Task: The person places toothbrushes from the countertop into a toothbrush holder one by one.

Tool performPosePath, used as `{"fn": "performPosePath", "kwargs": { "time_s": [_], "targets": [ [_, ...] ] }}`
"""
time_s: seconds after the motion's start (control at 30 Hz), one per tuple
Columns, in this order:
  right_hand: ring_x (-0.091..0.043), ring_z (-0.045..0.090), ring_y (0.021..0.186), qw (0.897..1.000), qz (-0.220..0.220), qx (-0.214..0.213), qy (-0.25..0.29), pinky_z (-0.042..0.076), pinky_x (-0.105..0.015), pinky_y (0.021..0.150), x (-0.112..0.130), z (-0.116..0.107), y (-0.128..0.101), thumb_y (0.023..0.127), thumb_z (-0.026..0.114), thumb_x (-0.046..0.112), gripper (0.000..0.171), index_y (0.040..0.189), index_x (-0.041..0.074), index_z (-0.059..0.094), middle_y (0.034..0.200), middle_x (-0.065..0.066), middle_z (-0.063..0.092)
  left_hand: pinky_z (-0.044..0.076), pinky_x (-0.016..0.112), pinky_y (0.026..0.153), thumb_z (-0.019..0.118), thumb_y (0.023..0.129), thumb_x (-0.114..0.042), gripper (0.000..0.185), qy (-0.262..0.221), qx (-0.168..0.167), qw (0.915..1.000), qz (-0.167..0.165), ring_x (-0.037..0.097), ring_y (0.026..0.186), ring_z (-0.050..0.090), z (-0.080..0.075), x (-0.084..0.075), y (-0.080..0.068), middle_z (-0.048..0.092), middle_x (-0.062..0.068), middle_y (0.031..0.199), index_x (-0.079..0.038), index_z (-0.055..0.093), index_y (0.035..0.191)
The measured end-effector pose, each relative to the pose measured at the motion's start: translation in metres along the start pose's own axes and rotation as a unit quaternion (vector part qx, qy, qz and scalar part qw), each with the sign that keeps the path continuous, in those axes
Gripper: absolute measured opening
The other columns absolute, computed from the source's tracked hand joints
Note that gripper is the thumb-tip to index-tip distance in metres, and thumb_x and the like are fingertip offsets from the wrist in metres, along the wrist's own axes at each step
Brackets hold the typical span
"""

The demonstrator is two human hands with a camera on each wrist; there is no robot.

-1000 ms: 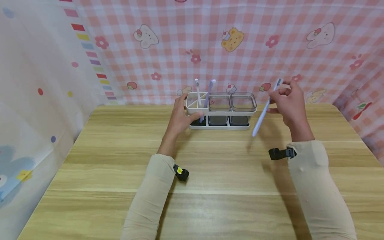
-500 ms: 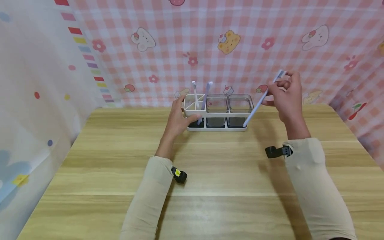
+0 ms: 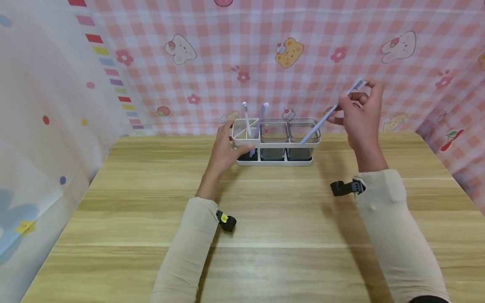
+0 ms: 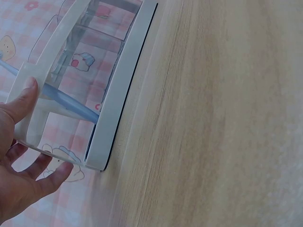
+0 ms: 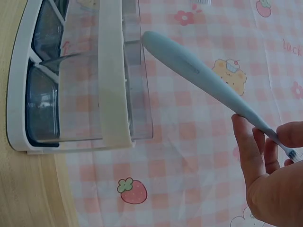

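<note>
Left hand (image 3: 224, 148) grips the left end of a white plastic three-compartment holder (image 3: 275, 142) standing at the far middle of the light wooden table (image 3: 265, 219), thumb curled over the front rim, fingers behind. Right hand (image 3: 360, 113) pinches a pale blue plastic toothbrush (image 3: 326, 115) near the bristle end, held slanted in the air, handle tip over the holder's right clear compartment. Two more toothbrushes, one white (image 3: 246, 118) and one lilac (image 3: 259, 120), upright in the left compartment. Pink gingham cartoon-print cloth (image 3: 303, 54) behind.
</note>
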State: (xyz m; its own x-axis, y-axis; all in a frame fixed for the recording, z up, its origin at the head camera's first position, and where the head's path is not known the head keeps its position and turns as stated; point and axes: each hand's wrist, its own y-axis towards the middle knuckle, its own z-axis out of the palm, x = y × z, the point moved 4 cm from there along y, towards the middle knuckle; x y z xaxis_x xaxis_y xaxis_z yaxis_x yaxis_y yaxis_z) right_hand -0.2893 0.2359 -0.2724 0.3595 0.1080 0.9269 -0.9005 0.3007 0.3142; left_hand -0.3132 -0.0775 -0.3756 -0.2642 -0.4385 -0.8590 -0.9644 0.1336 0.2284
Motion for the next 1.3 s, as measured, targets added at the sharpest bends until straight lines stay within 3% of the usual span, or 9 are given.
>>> {"fn": "performPosePath", "kwargs": {
  "time_s": [0.37, 0.73, 1.3],
  "targets": [
    [-0.02, 0.059, 0.067, 1.0, -0.022, -0.002, -0.007, 0.059, -0.029, 0.059, 0.006, 0.012, 0.001, 0.099, 0.062, 0.007, 0.043, 0.131, 0.02, 0.036, 0.095, -0.009, 0.046, 0.048, 0.046, 0.093, 0.085, 0.085, -0.026, 0.093, -0.004, 0.002, 1.0, 0.004, 0.032, 0.119, 0.049, -0.002, -0.001, 0.002, 0.035, 0.012, 0.153, -0.012, 0.029, 0.158],
    [-0.023, 0.065, 0.073, 0.999, -0.038, -0.001, -0.005, 0.058, -0.033, 0.064, 0.01, 0.022, -0.003, 0.099, 0.064, 0.01, 0.045, 0.133, 0.02, 0.035, 0.096, -0.007, 0.042, 0.048, 0.045, 0.092, 0.085, 0.085, -0.023, 0.092, -0.004, 0.002, 1.0, 0.008, 0.032, 0.116, 0.049, -0.001, -0.002, 0.001, 0.036, 0.013, 0.151, -0.011, 0.03, 0.158],
    [-0.023, 0.061, 0.085, 0.993, -0.114, -0.001, 0.012, 0.059, -0.034, 0.066, 0.021, 0.034, -0.004, 0.099, 0.063, 0.007, 0.037, 0.127, 0.019, 0.041, 0.097, -0.008, 0.045, 0.048, 0.044, 0.093, 0.085, 0.084, -0.024, 0.092, -0.011, 0.004, 0.9999, 0.0, 0.031, 0.118, 0.049, -0.001, -0.001, 0.002, 0.036, 0.013, 0.152, -0.011, 0.031, 0.157]
  ]
}}
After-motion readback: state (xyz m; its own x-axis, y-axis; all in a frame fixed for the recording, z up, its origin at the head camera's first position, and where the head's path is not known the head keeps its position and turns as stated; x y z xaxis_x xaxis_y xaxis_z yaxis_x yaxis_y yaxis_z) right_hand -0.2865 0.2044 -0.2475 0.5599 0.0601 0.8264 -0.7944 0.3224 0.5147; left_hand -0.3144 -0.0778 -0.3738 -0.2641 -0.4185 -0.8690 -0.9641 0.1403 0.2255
